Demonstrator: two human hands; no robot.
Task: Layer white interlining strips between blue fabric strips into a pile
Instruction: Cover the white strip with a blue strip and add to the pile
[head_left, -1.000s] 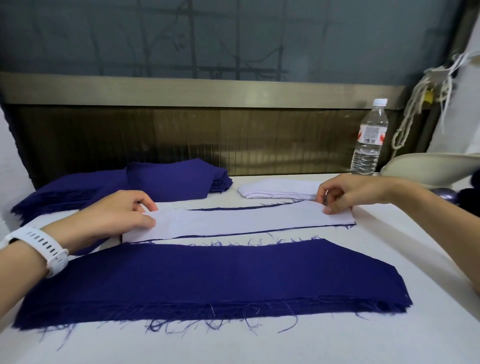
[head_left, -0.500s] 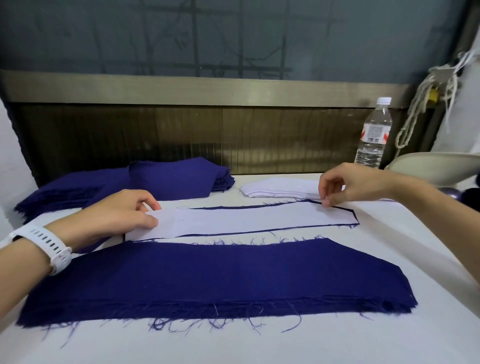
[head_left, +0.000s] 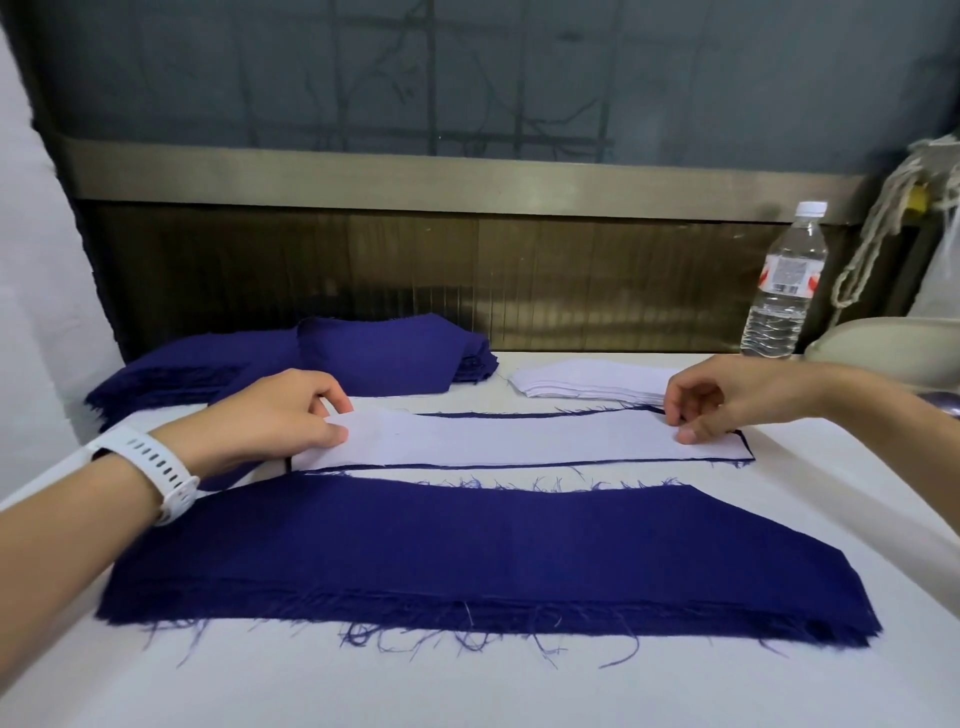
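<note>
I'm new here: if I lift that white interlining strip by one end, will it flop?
Probably floppy yet slightly papery: the white interlining strip lies flat with crisp edges, unlike the frayed blue fabric strip. Likely very light and prone to shifting, since the left hand and right hand each hold an end.

At mid-frame an interlining strip (head_left: 519, 441) lies on a fabric strip (head_left: 519, 466) on the table (head_left: 467, 691). The left hand (head_left: 275, 421) pinches its left end and the right hand (head_left: 727, 400) its right end. Below lies wide fabric (head_left: 467, 551). Above, from left to right, are a fabric stack (head_left: 384, 358), an interlining stack (head_left: 587, 382) and a bottle (head_left: 784, 291).
</note>
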